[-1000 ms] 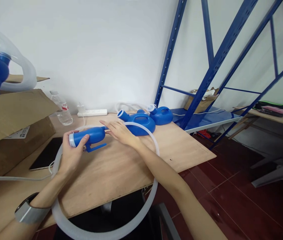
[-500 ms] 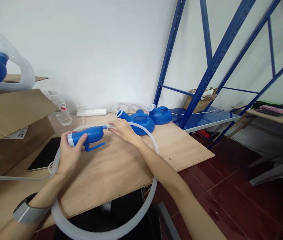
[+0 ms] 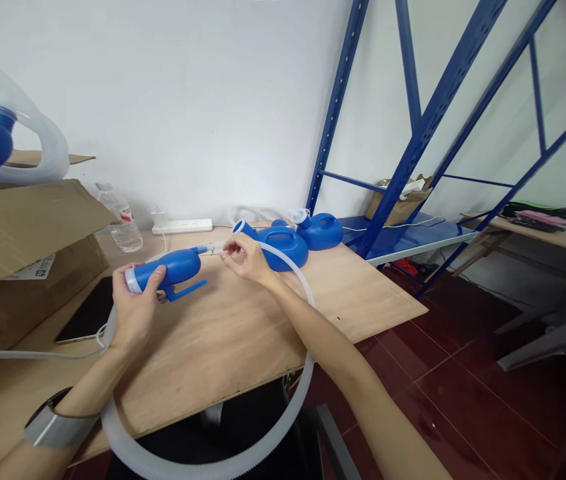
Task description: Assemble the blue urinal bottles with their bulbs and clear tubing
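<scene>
My left hand (image 3: 135, 300) is wrapped round a blue plastic urinal cup (image 3: 177, 267), which has a whitish rim at its wide end and a hook-like handle underneath. Its narrow spout points right into the end of a translucent corrugated hose (image 3: 307, 287), with a small metal clamp (image 3: 212, 249) at the joint. Just right of the clamp is my right hand (image 3: 247, 259), its fingers curled together in front of the hose. What lies between those fingertips is too small to make out. The hose loops behind my right hand, over the table edge and back on the left.
Blue urinal bottles (image 3: 287, 250) stand behind my right hand on the wooden table (image 3: 353, 293). To the left are a cardboard box (image 3: 33, 233), a black tablet (image 3: 87, 313) and a water bottle (image 3: 125, 227). A white power strip (image 3: 183, 227) lies along the wall, and a blue rack (image 3: 403, 160) rises at right.
My right hand has drawn back slightly from the joint and its fingers have curled, uncovering the clamp. The cup has shifted a little left and tilted, still in my left hand.
</scene>
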The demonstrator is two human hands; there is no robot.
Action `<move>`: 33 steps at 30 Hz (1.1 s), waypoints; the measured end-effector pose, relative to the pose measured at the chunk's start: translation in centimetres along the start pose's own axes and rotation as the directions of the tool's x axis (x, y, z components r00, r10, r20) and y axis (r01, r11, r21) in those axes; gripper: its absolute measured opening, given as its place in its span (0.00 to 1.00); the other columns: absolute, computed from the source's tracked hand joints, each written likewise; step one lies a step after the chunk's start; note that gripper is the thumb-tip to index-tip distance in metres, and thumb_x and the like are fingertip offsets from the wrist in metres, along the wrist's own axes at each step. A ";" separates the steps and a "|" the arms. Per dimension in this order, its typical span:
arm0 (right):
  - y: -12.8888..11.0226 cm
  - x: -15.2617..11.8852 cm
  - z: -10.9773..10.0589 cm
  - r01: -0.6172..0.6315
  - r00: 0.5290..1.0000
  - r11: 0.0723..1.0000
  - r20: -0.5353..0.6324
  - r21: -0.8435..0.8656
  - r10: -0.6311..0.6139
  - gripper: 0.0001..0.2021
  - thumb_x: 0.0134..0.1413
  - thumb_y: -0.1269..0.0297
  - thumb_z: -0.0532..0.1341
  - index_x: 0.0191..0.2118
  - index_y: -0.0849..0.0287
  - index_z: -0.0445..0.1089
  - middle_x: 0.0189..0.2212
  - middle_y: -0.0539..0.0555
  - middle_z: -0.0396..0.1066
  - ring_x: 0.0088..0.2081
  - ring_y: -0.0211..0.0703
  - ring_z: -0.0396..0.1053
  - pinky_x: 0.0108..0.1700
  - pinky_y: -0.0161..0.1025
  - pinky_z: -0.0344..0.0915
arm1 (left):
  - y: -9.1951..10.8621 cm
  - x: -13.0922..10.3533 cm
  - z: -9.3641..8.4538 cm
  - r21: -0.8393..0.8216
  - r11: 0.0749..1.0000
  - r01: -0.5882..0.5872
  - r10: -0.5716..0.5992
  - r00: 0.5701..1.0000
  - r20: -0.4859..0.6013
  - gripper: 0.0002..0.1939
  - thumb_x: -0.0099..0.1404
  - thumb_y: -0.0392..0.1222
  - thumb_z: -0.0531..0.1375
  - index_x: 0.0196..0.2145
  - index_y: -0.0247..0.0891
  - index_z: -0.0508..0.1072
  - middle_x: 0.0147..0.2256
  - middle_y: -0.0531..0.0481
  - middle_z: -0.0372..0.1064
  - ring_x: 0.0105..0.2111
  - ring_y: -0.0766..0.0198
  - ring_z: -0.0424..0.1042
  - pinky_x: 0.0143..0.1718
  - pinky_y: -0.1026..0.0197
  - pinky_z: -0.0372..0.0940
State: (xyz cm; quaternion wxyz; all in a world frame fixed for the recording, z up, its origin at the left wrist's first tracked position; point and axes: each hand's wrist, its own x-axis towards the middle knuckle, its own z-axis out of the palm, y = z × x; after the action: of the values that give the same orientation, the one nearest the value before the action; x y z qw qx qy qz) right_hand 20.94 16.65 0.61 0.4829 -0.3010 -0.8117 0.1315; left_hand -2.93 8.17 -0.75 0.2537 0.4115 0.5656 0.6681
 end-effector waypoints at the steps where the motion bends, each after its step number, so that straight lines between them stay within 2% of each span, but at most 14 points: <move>1: 0.0 0.0 -0.1 -0.068 0.996 0.994 0.066 0.080 0.063 0.13 0.66 0.54 0.64 0.38 0.60 0.76 0.32 0.55 0.76 0.36 0.44 0.73 0.45 0.43 0.72 | 0.1 0.0 0.0 0.000 1.000 0.001 -0.001 1.000 0.001 0.30 0.54 0.56 0.73 0.48 0.44 0.66 0.42 0.53 0.68 0.23 0.69 0.71 0.22 0.64 0.70; 3: 0.3 0.0 0.1 -0.243 0.949 0.945 0.255 0.221 0.184 0.15 0.65 0.52 0.65 0.39 0.61 0.76 0.30 0.54 0.77 0.31 0.41 0.74 0.37 0.37 0.72 | 0.2 -0.1 0.0 -0.008 1.000 0.004 -0.004 1.000 0.010 0.30 0.54 0.56 0.72 0.49 0.45 0.66 0.41 0.53 0.68 0.23 0.67 0.72 0.22 0.63 0.71; 4: 0.5 0.0 0.3 -0.337 0.911 0.901 0.337 0.272 0.239 0.16 0.65 0.51 0.65 0.44 0.61 0.76 0.33 0.55 0.79 0.32 0.41 0.76 0.35 0.35 0.71 | 0.3 -0.2 -0.1 -0.016 1.000 0.009 -0.009 1.000 0.015 0.31 0.54 0.56 0.73 0.49 0.45 0.65 0.40 0.53 0.69 0.24 0.66 0.73 0.22 0.62 0.71; 6: 0.8 0.0 0.9 -0.487 0.843 0.793 0.433 0.366 0.319 0.18 0.66 0.52 0.65 0.55 0.58 0.73 0.46 0.58 0.80 0.40 0.42 0.80 0.35 0.32 0.72 | 0.3 -0.2 -0.1 -0.031 0.999 0.020 -0.020 1.000 0.023 0.31 0.54 0.57 0.73 0.49 0.45 0.65 0.40 0.53 0.69 0.24 0.63 0.75 0.23 0.61 0.71; 8: 0.9 -0.1 1.4 -0.544 0.820 0.687 0.479 0.482 0.313 0.20 0.68 0.53 0.63 0.60 0.55 0.69 0.58 0.61 0.75 0.49 0.43 0.80 0.39 0.33 0.75 | 0.1 -0.1 -0.1 -0.037 0.999 0.021 -0.020 1.000 0.018 0.31 0.54 0.57 0.73 0.48 0.46 0.66 0.40 0.53 0.69 0.25 0.62 0.76 0.22 0.61 0.71; 11: 0.8 0.0 1.5 -0.518 0.845 0.575 0.483 0.634 0.229 0.19 0.69 0.51 0.63 0.58 0.55 0.72 0.65 0.61 0.70 0.55 0.46 0.78 0.47 0.37 0.76 | -0.4 0.0 0.0 -0.051 0.999 -0.006 0.007 1.000 0.015 0.28 0.56 0.59 0.71 0.48 0.48 0.66 0.40 0.53 0.70 0.23 0.62 0.76 0.22 0.60 0.70; 14: 0.7 0.0 1.4 -0.487 0.872 0.541 0.419 0.686 0.253 0.19 0.65 0.48 0.67 0.52 0.56 0.76 0.62 0.61 0.73 0.54 0.48 0.79 0.46 0.36 0.75 | -0.8 0.0 0.0 -0.062 0.997 -0.048 0.050 0.998 0.047 0.26 0.58 0.60 0.70 0.47 0.50 0.66 0.39 0.53 0.70 0.22 0.63 0.75 0.21 0.59 0.70; 20: 0.8 -0.1 2.4 -0.459 0.888 0.565 0.337 0.686 0.312 0.18 0.64 0.48 0.67 0.48 0.58 0.78 0.53 0.60 0.79 0.47 0.43 0.80 0.40 0.32 0.73 | -1.0 0.0 0.0 -0.050 0.997 -0.058 0.060 0.997 0.047 0.24 0.58 0.59 0.70 0.45 0.49 0.67 0.36 0.54 0.70 0.20 0.65 0.73 0.19 0.61 0.69; 24: 0.7 0.0 3.2 -0.437 0.898 0.589 0.299 0.679 0.322 0.18 0.63 0.48 0.67 0.45 0.58 0.79 0.47 0.58 0.80 0.42 0.40 0.79 0.37 0.31 0.72 | -1.0 0.0 0.0 -0.035 0.996 -0.080 0.082 0.996 0.039 0.23 0.58 0.57 0.71 0.45 0.49 0.68 0.38 0.53 0.70 0.21 0.67 0.71 0.19 0.60 0.70; 30: 0.7 0.2 3.6 -0.390 0.915 0.587 0.229 0.709 0.331 0.21 0.57 0.45 0.71 0.40 0.62 0.78 0.35 0.54 0.79 0.33 0.36 0.75 0.40 0.35 0.74 | -0.1 -0.6 -0.1 0.009 0.997 -0.078 0.077 0.994 0.081 0.28 0.56 0.55 0.71 0.49 0.46 0.65 0.37 0.55 0.65 0.20 0.68 0.70 0.18 0.63 0.69; 33: 0.5 0.2 3.7 -0.377 0.922 0.604 0.226 0.702 0.314 0.21 0.56 0.45 0.71 0.38 0.62 0.78 0.31 0.52 0.77 0.32 0.36 0.74 0.42 0.35 0.74 | 0.3 -0.9 -0.1 0.043 0.991 -0.123 0.119 0.989 0.088 0.30 0.55 0.55 0.71 0.49 0.45 0.64 0.39 0.55 0.65 0.21 0.69 0.68 0.19 0.64 0.68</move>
State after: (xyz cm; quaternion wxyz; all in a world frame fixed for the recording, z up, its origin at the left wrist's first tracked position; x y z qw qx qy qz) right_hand 17.83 17.43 -1.35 0.4951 -0.2274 -0.6345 0.5483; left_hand -2.47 7.34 -0.72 0.2265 0.4793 0.5443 0.6502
